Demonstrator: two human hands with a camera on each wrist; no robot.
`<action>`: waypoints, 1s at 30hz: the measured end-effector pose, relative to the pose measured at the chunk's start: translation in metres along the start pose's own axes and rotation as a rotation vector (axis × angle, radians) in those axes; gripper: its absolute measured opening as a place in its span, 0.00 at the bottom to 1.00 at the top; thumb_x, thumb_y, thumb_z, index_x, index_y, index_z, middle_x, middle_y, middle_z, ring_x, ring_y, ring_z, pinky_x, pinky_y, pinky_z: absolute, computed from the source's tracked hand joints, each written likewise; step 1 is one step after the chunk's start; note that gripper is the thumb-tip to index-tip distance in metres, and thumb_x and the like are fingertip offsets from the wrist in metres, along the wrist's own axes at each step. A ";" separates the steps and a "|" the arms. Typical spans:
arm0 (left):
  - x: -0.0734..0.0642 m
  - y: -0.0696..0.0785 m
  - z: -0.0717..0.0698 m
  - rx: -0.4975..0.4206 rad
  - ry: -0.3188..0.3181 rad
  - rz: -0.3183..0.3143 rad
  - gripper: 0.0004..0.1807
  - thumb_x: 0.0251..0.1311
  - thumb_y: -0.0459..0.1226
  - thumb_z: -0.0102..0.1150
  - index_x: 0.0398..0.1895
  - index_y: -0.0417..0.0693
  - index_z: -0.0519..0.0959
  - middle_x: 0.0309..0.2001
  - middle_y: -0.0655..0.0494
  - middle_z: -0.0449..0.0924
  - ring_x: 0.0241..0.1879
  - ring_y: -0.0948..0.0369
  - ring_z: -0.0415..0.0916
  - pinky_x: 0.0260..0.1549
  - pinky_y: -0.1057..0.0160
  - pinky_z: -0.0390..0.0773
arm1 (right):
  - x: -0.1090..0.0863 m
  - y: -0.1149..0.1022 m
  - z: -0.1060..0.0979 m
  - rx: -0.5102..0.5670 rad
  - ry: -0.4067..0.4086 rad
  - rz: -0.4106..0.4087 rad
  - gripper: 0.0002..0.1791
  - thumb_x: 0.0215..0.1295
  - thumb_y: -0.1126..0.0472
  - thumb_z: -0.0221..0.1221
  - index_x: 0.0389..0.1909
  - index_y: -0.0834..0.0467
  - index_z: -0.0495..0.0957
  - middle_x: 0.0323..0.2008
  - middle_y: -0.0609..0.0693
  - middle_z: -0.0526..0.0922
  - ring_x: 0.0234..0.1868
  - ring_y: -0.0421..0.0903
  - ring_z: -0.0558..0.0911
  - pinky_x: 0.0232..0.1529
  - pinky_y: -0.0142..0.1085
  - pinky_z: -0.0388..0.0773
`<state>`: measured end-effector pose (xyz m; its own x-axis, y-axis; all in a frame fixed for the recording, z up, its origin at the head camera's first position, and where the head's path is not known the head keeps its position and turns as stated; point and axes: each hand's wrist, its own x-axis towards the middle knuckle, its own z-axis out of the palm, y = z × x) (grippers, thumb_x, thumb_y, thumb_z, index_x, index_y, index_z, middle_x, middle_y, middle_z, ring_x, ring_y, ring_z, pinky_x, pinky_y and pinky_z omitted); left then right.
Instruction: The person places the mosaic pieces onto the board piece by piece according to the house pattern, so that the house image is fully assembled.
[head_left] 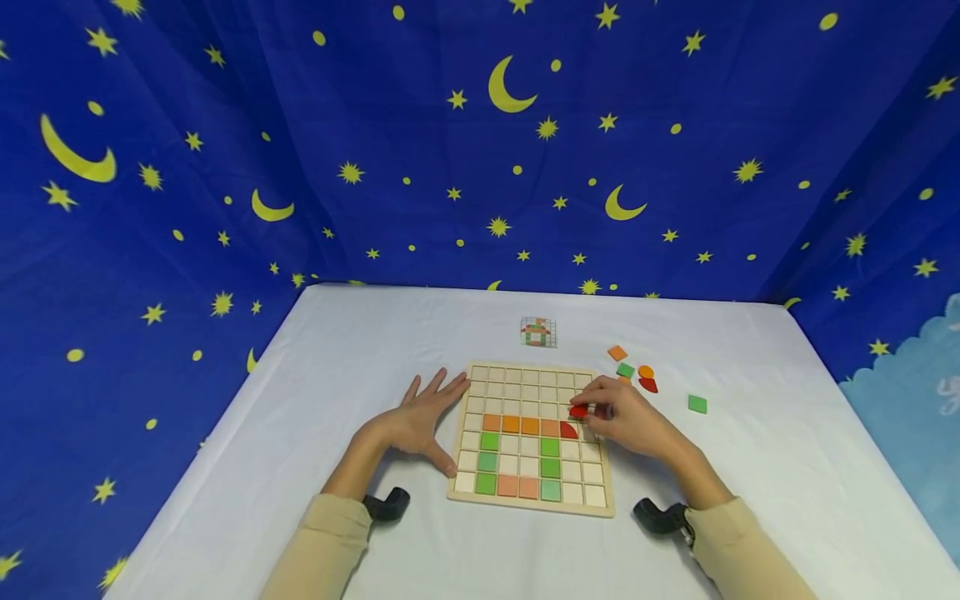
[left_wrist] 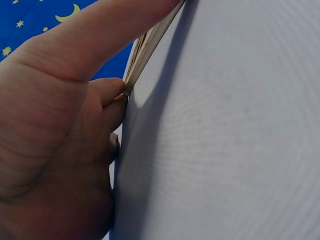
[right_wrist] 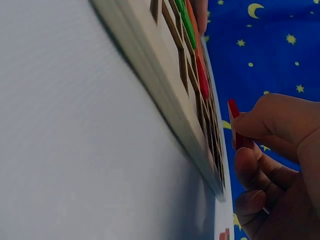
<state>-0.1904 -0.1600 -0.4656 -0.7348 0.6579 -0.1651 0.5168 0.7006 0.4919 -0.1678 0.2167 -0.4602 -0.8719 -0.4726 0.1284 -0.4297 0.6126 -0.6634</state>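
A wooden grid board (head_left: 531, 509) lies on the white table, with orange, green, pink and red tiles in some of its cells. My left hand (head_left: 417, 421) has its fingers spread, and its thumb and fingertips touch the board's left edge. In the left wrist view the thumb (left_wrist: 100, 40) rests along that edge. My right hand (head_left: 628, 417) pinches a red tile (head_left: 578, 412) above the right part of the board. That tile (right_wrist: 233, 107) is apart from the board in the right wrist view. A red quarter-round tile (head_left: 568, 430) sits in a cell just below it.
Right of the board's far corner lie loose tiles: an orange square (head_left: 617, 352), a green one (head_left: 626, 370), an orange round one (head_left: 646, 372) and a red one (head_left: 648, 386). Farther right is another green tile (head_left: 697, 404). A small pattern card (head_left: 538, 332) lies behind the board.
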 end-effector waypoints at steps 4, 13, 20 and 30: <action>0.000 0.000 0.001 -0.002 -0.001 -0.006 0.79 0.19 0.70 0.73 0.78 0.52 0.42 0.77 0.58 0.35 0.74 0.51 0.24 0.67 0.44 0.24 | 0.003 -0.005 0.003 0.023 -0.019 0.022 0.17 0.57 0.67 0.61 0.48 0.54 0.84 0.44 0.40 0.76 0.37 0.43 0.74 0.33 0.34 0.73; 0.001 -0.001 0.001 0.001 0.006 -0.005 0.79 0.18 0.71 0.73 0.78 0.52 0.43 0.77 0.58 0.35 0.74 0.51 0.25 0.67 0.43 0.24 | 0.012 -0.013 0.010 0.011 -0.041 -0.035 0.17 0.58 0.67 0.60 0.49 0.54 0.84 0.45 0.41 0.76 0.33 0.42 0.74 0.30 0.33 0.72; 0.000 -0.001 0.001 0.000 0.004 -0.007 0.79 0.19 0.70 0.72 0.77 0.51 0.43 0.77 0.58 0.36 0.74 0.51 0.25 0.67 0.43 0.24 | 0.018 -0.017 0.018 -0.019 -0.059 -0.074 0.16 0.59 0.65 0.60 0.48 0.53 0.84 0.44 0.40 0.76 0.35 0.42 0.73 0.33 0.33 0.73; -0.001 0.002 0.000 -0.001 0.004 -0.021 0.79 0.18 0.69 0.74 0.77 0.51 0.44 0.77 0.58 0.36 0.74 0.52 0.25 0.67 0.43 0.24 | 0.027 -0.027 0.024 -0.051 -0.078 -0.115 0.15 0.62 0.64 0.59 0.50 0.55 0.84 0.45 0.41 0.75 0.36 0.43 0.74 0.34 0.33 0.73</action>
<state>-0.1890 -0.1591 -0.4644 -0.7475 0.6417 -0.1717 0.5007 0.7142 0.4891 -0.1739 0.1726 -0.4562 -0.7965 -0.5878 0.1421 -0.5385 0.5825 -0.6088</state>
